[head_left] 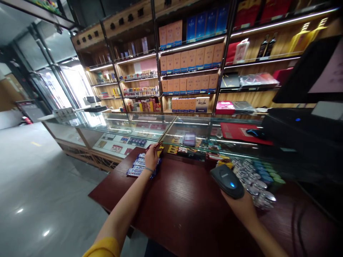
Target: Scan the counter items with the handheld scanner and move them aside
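Observation:
My right hand [239, 205] is wrapped round a black barcode scanner [227, 181], held above the dark red wooden table with its blue light lit. The scanner's head points away to the left. At the far edge of the table, my left hand [151, 157] is closed on a small, thin reddish-brown item [159, 145], too small to make out exactly. Beneath and beside that hand lie several blue-and-white wrapped packets [137, 166] in a row. A little yellow packaging shows just right of my left fingers.
Behind the table [177, 203] runs a glass display counter [134, 125]. Jars with shiny lids [264, 199] and green-lidded containers [276, 177] crowd the right side, below a dark monitor [302, 78]. A red mat [233, 131] lies on the glass. Stocked shelves [191, 71] line the wall.

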A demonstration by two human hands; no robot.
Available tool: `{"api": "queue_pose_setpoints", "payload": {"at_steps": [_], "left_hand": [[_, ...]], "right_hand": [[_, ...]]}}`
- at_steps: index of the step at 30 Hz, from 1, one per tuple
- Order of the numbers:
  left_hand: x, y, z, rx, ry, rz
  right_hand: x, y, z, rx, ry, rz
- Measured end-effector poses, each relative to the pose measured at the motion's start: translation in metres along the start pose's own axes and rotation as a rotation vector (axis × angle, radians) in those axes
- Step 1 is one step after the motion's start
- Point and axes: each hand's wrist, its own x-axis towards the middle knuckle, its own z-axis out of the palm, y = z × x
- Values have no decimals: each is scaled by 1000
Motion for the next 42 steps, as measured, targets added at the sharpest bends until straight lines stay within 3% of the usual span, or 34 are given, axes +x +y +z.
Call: {"api": "queue_pose_setpoints", "payload": {"at_steps": [4,8,11,15,20,29,33,42], "left_hand": [[-13,43,29,-276,184,-207],[-36,89,63,-732,75,-459],[-57,108,80,-1092,-23,-589],[-73,107,85,-1302,-50,-677],[-71,98,75,-1427,12,-860],[-66,104,67,-1624,96,-953],[-65,104,68,-1632,87,-953],[-66,100,70,-1606,72,-977]], "right_hand": [[0,2,0,24,58,-22],[1,0,-4,27,66,-24],[2,-8,-9,20,7,-42],[1,-25,-11,1,-79,-38],[-7,-38,-6,-89,-230,8],[-7,-29,-10,-267,-488,-141],[-6,-26,-11,-331,-500,-157],[-7,-42,-13,-212,-474,-52]]}}
